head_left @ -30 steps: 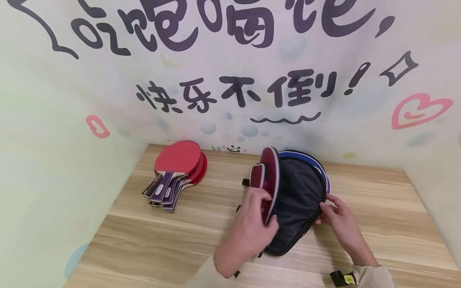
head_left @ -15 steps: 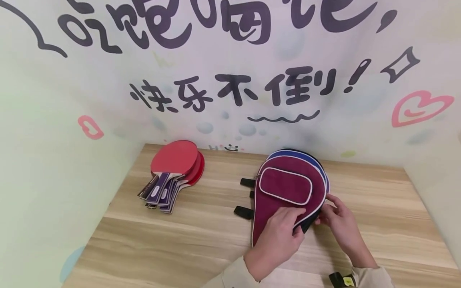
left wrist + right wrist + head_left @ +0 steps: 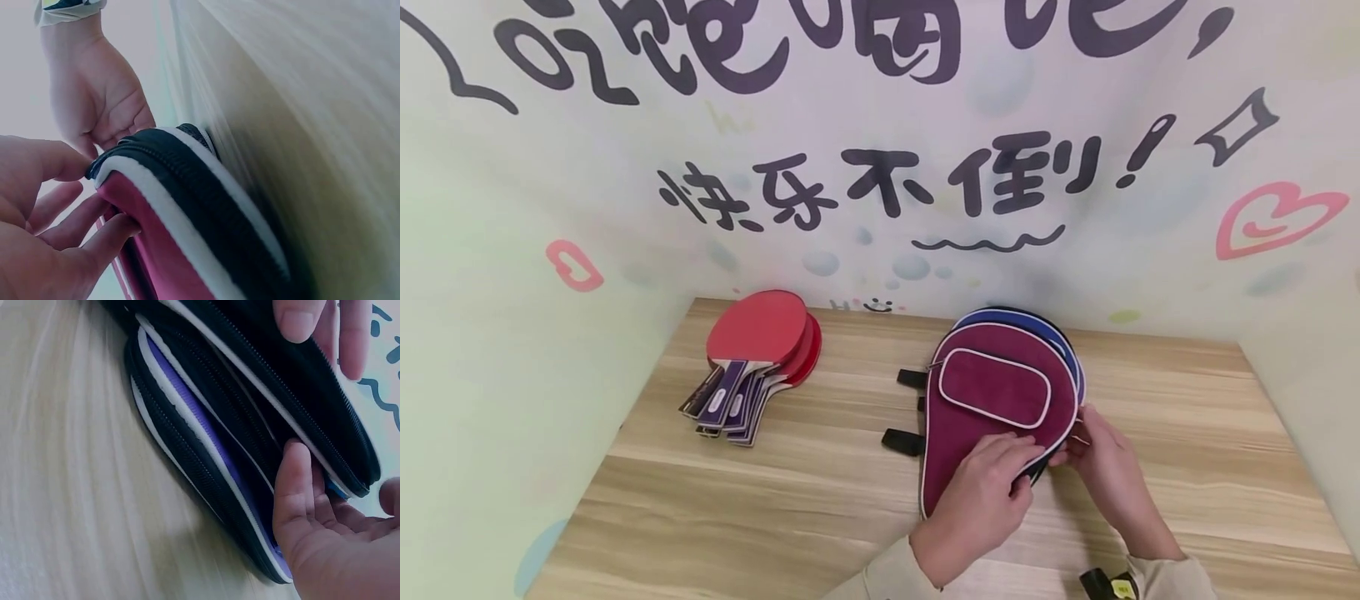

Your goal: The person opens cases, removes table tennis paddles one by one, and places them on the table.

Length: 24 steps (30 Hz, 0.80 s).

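A maroon table tennis paddle case (image 3: 977,454) with white piping lies on top of a blue case (image 3: 1026,318) near the wall. My left hand (image 3: 981,492) pinches its lower right edge, fingertips on the maroon cloth and thumb at the zip in the left wrist view. At the right edge, my right hand (image 3: 1108,467) holds the same case, its fingers (image 3: 294,472) tucked into the gap beneath. Below that gap, the right wrist view shows a purple-lined case (image 3: 187,412) with a zip. The right hand's fingertips are partly hidden in the head view.
Several red table tennis paddles (image 3: 756,329) with purple handles lie stacked at the left of the wooden table (image 3: 760,508). Black straps (image 3: 902,442) stick out left of the cases. A printed wall (image 3: 820,267) stands close behind.
The left hand has laid the maroon case down flat on the stack, turning its pocket side up and covering the black one. The right hand has stayed by the right edge, its fingers shifting slightly.
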Available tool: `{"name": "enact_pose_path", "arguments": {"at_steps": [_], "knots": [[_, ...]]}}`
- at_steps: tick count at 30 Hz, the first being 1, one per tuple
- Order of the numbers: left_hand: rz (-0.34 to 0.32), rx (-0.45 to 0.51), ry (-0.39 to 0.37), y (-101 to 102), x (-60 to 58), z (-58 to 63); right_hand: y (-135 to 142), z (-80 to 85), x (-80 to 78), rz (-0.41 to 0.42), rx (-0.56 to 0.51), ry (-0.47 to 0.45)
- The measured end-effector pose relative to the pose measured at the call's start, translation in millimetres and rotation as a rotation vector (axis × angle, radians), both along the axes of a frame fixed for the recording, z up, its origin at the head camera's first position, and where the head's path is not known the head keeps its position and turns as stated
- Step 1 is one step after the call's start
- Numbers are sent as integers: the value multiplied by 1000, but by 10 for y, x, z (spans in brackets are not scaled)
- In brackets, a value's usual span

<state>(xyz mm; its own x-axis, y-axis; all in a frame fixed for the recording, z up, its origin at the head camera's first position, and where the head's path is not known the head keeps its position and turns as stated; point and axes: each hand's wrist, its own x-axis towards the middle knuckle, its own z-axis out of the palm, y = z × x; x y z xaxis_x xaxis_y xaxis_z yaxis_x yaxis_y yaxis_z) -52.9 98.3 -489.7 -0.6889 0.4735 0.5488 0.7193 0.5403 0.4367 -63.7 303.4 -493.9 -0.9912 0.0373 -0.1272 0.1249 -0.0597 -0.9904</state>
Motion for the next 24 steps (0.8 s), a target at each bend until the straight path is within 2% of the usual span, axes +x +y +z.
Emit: {"name": "enact_pose_path", "arguments": {"at_steps": [2, 7, 10, 13, 18, 24], "knots": [[-2, -15, -9, 15, 3, -4, -7, 22, -13, -17, 58, -13], [-20, -89, -68, 31, 35, -18, -42, 57, -22, -85, 343, -81], [-34, -122, -87, 19, 63, -19, -32, 43, 4, -89, 391, -58], [-38, -91, -57, -9, 52, 1, -19, 47, 17, -101, 423, -59], [-21, -8, -14, -134, -89, 97, -11, 78, 4, -106, 468, -50], [35, 18, -32, -365, -268, 242, -26, 120, 17, -122, 537, -38]]}}
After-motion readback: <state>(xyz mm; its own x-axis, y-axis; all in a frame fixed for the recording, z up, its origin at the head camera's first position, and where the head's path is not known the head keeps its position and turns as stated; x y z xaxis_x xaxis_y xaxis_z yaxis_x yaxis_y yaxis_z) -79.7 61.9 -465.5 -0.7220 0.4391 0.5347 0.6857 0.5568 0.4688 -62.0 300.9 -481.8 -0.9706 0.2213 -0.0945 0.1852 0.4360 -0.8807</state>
